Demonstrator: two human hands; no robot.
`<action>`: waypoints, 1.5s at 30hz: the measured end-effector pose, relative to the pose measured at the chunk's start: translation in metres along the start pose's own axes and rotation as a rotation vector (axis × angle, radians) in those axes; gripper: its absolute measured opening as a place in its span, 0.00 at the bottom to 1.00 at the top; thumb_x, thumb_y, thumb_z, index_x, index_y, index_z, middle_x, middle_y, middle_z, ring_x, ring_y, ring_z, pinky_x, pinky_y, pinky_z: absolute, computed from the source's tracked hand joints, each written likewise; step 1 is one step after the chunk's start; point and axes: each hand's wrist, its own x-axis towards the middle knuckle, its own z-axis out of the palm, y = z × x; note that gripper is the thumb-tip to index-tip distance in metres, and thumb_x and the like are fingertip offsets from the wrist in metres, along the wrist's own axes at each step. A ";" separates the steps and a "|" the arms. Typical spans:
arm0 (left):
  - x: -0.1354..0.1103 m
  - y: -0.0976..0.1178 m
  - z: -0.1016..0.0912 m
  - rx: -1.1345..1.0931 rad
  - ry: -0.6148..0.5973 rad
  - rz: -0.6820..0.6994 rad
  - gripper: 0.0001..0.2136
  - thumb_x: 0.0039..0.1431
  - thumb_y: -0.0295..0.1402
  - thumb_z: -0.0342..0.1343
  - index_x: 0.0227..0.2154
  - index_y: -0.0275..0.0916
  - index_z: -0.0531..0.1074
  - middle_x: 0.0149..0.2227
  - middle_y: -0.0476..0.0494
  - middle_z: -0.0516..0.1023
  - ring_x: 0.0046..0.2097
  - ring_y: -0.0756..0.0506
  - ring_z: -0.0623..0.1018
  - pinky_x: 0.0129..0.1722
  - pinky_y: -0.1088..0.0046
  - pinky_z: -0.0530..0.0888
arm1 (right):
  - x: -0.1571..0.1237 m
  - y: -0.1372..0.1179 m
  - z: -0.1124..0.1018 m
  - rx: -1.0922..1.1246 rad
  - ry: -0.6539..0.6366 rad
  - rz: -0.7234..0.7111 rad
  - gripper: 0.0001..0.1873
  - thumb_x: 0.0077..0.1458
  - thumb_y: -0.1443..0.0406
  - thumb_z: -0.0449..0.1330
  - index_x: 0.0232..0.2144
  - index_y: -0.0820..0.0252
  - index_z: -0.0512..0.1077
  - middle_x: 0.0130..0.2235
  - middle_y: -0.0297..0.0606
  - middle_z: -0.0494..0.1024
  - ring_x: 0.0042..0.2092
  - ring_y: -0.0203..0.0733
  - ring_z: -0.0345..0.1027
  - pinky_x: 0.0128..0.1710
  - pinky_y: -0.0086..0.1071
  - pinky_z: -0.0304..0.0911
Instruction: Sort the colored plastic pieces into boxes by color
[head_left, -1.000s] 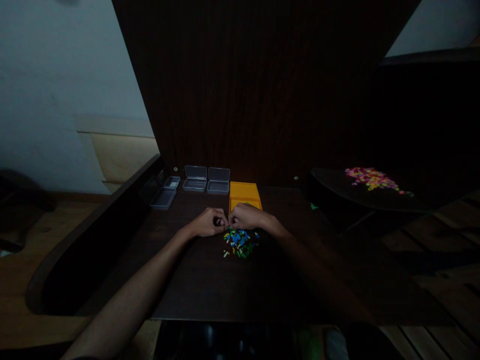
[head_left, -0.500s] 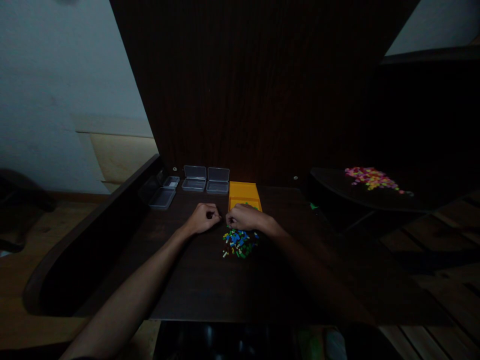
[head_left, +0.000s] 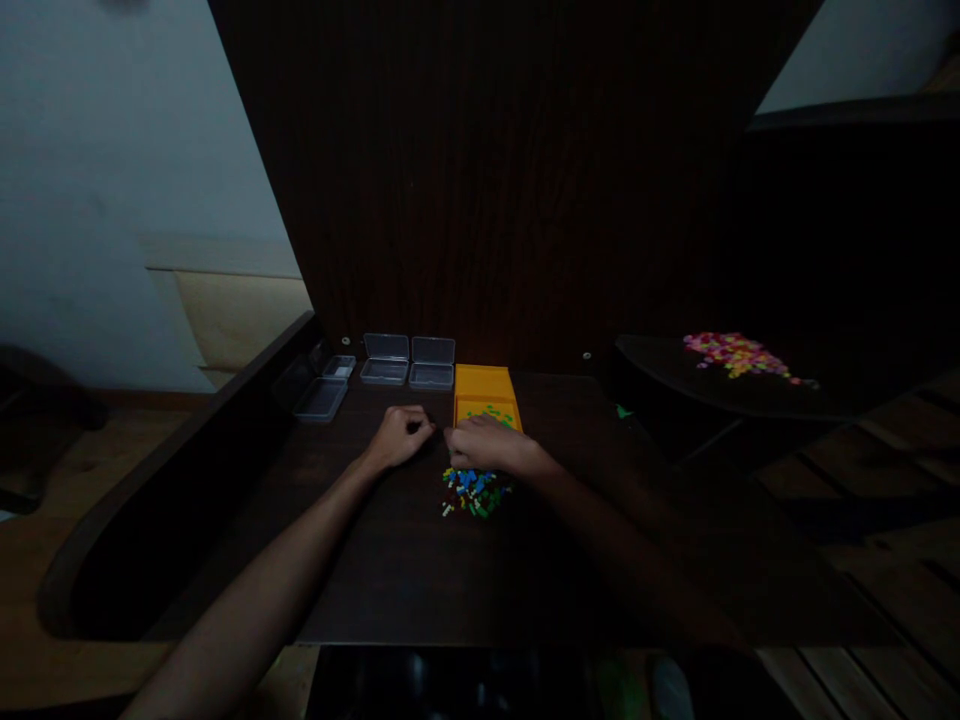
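Box (head_left: 465, 403): yellow, lying flat, lid (head_left: 482, 380) open toward twelve o'clock
Green pieces (head_left: 490, 408): small, scattered inside the box
Pile (head_left: 471, 485): small blocks, blue, green, yellow and white, loosely heaped at the box's six o'clock

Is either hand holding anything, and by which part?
It cannot be told: the left hand and right hand are both curled; anything pinched there would be too small or hidden.
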 end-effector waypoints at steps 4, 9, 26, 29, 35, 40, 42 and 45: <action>0.000 0.000 0.000 -0.009 -0.011 -0.019 0.14 0.54 0.32 0.49 0.16 0.35 0.70 0.22 0.48 0.71 0.27 0.50 0.71 0.30 0.75 0.64 | -0.010 0.019 -0.018 0.069 0.090 0.053 0.14 0.58 0.61 0.55 0.43 0.60 0.72 0.41 0.44 0.79 0.41 0.44 0.72 0.34 0.29 0.57; 0.001 -0.001 0.001 -0.009 -0.051 -0.024 0.13 0.53 0.32 0.50 0.17 0.35 0.71 0.23 0.48 0.72 0.27 0.50 0.72 0.30 0.75 0.65 | -0.018 0.057 -0.024 0.097 0.143 0.232 0.12 0.59 0.63 0.53 0.42 0.61 0.71 0.41 0.44 0.78 0.40 0.42 0.71 0.32 0.28 0.54; 0.001 -0.003 0.003 0.004 -0.106 -0.017 0.12 0.54 0.30 0.50 0.18 0.35 0.71 0.25 0.47 0.74 0.28 0.50 0.73 0.32 0.75 0.66 | -0.004 0.070 0.005 0.136 0.015 0.278 0.13 0.58 0.63 0.55 0.43 0.61 0.73 0.45 0.45 0.78 0.44 0.43 0.72 0.34 0.28 0.57; 0.001 -0.003 0.003 0.007 -0.102 -0.010 0.12 0.55 0.30 0.50 0.18 0.35 0.72 0.25 0.46 0.74 0.29 0.50 0.73 0.33 0.74 0.66 | -0.005 0.072 0.001 0.152 0.021 0.255 0.14 0.59 0.62 0.54 0.43 0.62 0.74 0.44 0.44 0.79 0.44 0.43 0.72 0.34 0.28 0.57; 0.001 -0.002 0.002 -0.001 -0.104 -0.019 0.12 0.54 0.30 0.51 0.17 0.35 0.71 0.24 0.47 0.73 0.28 0.50 0.72 0.32 0.75 0.66 | -0.015 0.071 -0.014 0.144 0.125 0.247 0.15 0.60 0.65 0.52 0.45 0.60 0.74 0.43 0.42 0.79 0.43 0.42 0.71 0.36 0.28 0.56; 0.001 0.000 0.002 -0.088 -0.161 0.002 0.09 0.51 0.29 0.53 0.19 0.35 0.73 0.24 0.48 0.73 0.27 0.51 0.71 0.30 0.76 0.65 | -0.024 0.050 -0.022 0.192 0.193 0.149 0.13 0.59 0.65 0.54 0.43 0.60 0.76 0.37 0.40 0.79 0.37 0.39 0.70 0.33 0.27 0.53; 0.000 0.002 0.002 -0.158 -0.238 0.008 0.07 0.50 0.28 0.55 0.21 0.34 0.75 0.24 0.48 0.73 0.27 0.52 0.70 0.29 0.77 0.65 | -0.026 0.039 -0.018 0.227 0.198 0.072 0.13 0.58 0.67 0.54 0.41 0.60 0.76 0.34 0.38 0.79 0.34 0.37 0.69 0.31 0.27 0.52; 0.000 0.007 -0.001 -0.247 -0.395 0.028 0.05 0.48 0.29 0.58 0.25 0.34 0.78 0.25 0.48 0.73 0.27 0.53 0.68 0.28 0.78 0.64 | -0.028 0.024 -0.005 0.282 0.158 -0.013 0.12 0.57 0.66 0.55 0.40 0.59 0.77 0.33 0.36 0.79 0.33 0.37 0.68 0.30 0.27 0.51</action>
